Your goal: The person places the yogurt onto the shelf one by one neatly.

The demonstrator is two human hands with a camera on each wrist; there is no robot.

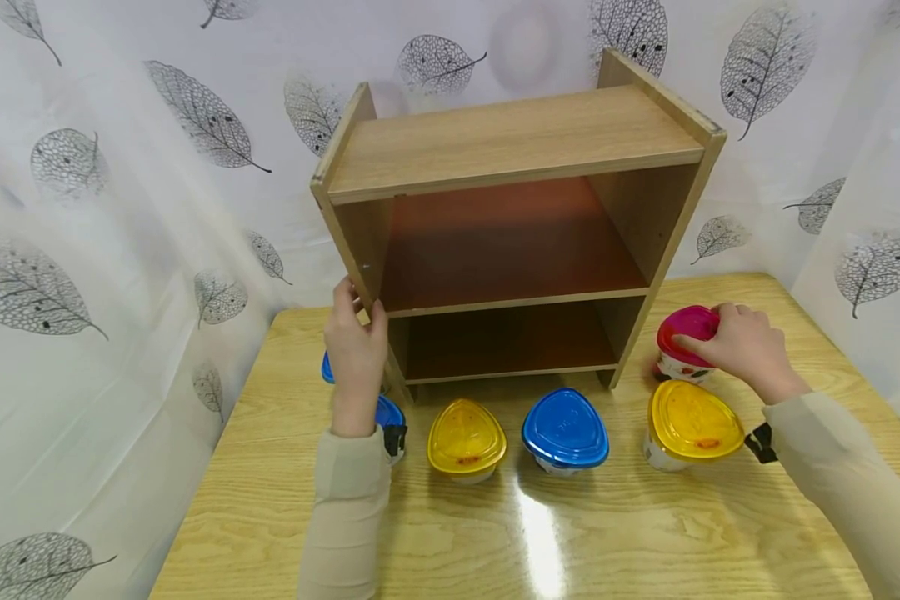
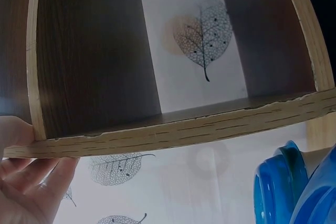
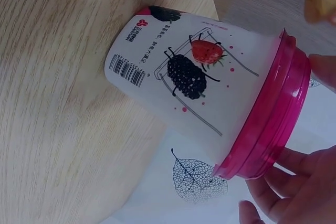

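Note:
A small wooden shelf unit (image 1: 517, 142) stands on the table, and my left hand (image 1: 356, 342) grips the front edge of its left side panel. In the left wrist view the thumb lies inside that panel and the fingers (image 2: 60, 177) outside it. My right hand (image 1: 750, 346) holds a yogurt cup (image 3: 184, 77) by its pink lid (image 3: 270, 114), right of the shelf, thumb on one side and fingers on the other. The cup is white with printed blackberries and a strawberry, its base at the table surface. Beside it sits a yellow-lidded cup (image 1: 693, 421).
In front of the shelf stand another yellow-lidded cup (image 1: 467, 437) and a blue-lidded cup (image 1: 566, 429). More blue-lidded cups (image 1: 388, 414) are partly hidden behind my left arm. A leaf-patterned white sheet (image 1: 157, 192) hangs behind the table (image 1: 270, 500).

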